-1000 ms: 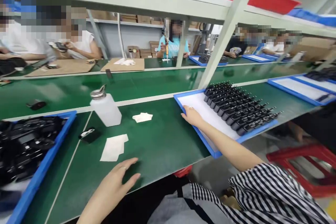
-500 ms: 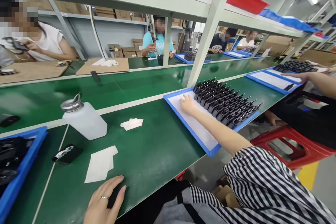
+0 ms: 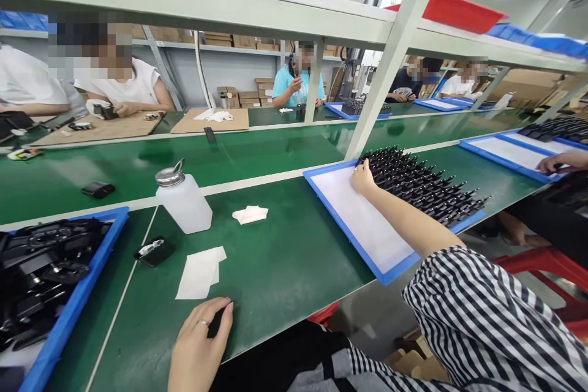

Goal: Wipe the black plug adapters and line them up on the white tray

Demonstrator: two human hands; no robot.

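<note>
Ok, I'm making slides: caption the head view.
Right hand beside black devices in a blue-rimmed tray; left hand near white paper on a green bench.

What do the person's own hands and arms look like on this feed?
Both the left hand and right hand are ungloved. The left wears a silver-coloured ring. The right arm has a loose black-and-white striped sleeve, gathered at its end. The left sleeve is out of view.
</note>
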